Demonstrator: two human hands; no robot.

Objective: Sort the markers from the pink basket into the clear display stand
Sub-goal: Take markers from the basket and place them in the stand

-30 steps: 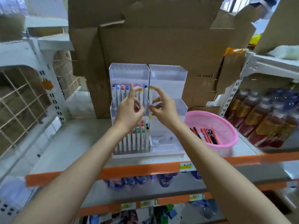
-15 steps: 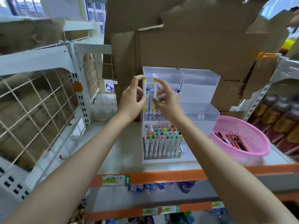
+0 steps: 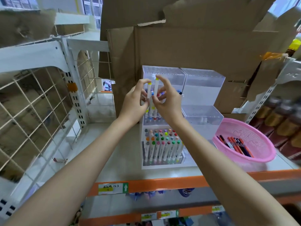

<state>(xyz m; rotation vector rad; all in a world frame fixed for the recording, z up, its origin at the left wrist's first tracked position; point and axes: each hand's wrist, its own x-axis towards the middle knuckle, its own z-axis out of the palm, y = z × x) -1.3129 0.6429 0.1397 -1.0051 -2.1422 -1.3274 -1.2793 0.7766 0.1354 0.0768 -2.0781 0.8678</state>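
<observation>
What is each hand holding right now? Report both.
Left hand: pinching a yellow-capped marker.
Right hand: pinching a second yellow-capped marker.

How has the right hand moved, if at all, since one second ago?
Yes. The right hand rose against the clear display stand, toward its top rim.

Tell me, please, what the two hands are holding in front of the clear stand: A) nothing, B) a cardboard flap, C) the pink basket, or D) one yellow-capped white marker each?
D: the left hand pinches a yellow-capped marker and the right hand pinches a second marker, both upright; the pink basket sits apart.
</observation>
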